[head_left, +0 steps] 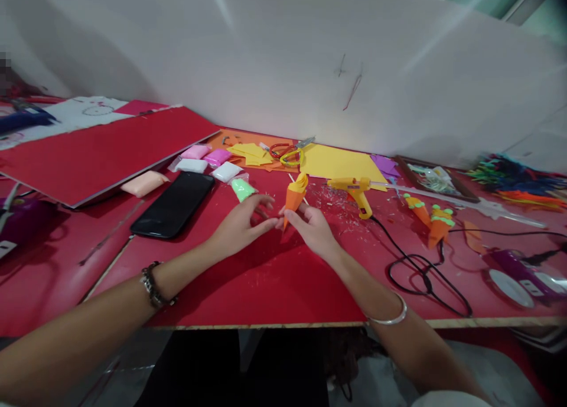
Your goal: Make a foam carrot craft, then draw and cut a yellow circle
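An orange paper cone (294, 199) with a yellow swirl on top (301, 182) stands upright in the fingers of my right hand (315, 228), its tip pointing down. My left hand (245, 222) is just left of the cone, fingers curved and apart, its thumb reaching toward the cone's lower end; whether it touches is hard to see. Beyond my left hand lies a packet of green clay (243, 188). To the right of the cone a yellow glue gun (354, 193) rests on the red table (266, 289).
Further right lie orange cones with green trim (439, 225), a looped black cable (425, 274) and a purple power strip (527, 274). Scissors (290, 152) and yellow paper (336, 163) are at the back. Leftward are a black phone (175, 205), clay packets (227, 172) and a red board (115, 144).
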A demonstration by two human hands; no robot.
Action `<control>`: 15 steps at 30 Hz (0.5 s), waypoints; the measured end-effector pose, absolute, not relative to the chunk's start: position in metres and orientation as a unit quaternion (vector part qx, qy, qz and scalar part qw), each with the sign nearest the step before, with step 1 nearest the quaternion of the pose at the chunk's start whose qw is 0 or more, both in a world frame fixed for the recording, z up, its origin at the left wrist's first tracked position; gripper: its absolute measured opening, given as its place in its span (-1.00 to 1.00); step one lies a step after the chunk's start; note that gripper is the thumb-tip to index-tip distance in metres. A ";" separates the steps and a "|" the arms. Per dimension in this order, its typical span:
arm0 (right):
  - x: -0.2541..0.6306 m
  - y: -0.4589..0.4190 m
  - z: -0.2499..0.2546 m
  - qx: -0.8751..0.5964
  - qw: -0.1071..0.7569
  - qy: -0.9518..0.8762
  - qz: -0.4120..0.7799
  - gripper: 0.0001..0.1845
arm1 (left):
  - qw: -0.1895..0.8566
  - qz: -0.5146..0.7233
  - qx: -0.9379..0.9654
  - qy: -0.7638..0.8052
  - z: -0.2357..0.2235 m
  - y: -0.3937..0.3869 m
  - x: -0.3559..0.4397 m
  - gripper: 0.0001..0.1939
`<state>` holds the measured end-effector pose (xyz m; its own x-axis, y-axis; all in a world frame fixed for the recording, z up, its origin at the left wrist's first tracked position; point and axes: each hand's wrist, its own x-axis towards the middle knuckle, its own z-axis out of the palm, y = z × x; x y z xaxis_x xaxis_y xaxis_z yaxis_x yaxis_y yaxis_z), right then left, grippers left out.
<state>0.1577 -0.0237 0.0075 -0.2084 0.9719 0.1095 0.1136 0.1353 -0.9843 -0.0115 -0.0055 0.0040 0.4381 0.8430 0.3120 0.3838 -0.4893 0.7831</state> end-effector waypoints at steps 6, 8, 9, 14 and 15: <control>0.157 -0.028 0.002 -0.466 0.327 -0.652 0.501 -0.70 | 0.267 0.426 0.789 0.352 0.007 -0.006 -0.015 -0.62; 0.156 -0.028 0.000 -0.463 0.320 -0.656 0.503 -0.70 | 0.237 0.437 0.791 0.357 0.007 -0.007 -0.016 -0.70; 0.156 -0.028 0.000 -0.461 0.323 -0.652 0.508 -0.70 | 0.231 0.447 0.785 0.363 0.006 -0.007 -0.016 -0.73; 0.157 -0.027 -0.001 -0.461 0.341 -0.633 0.519 -0.70 | 0.247 0.461 0.761 0.383 0.004 -0.004 -0.016 -0.78; 0.157 -0.027 -0.001 -0.461 0.343 -0.633 0.519 -0.70 | 0.252 0.460 0.760 0.384 0.003 -0.003 -0.016 -0.78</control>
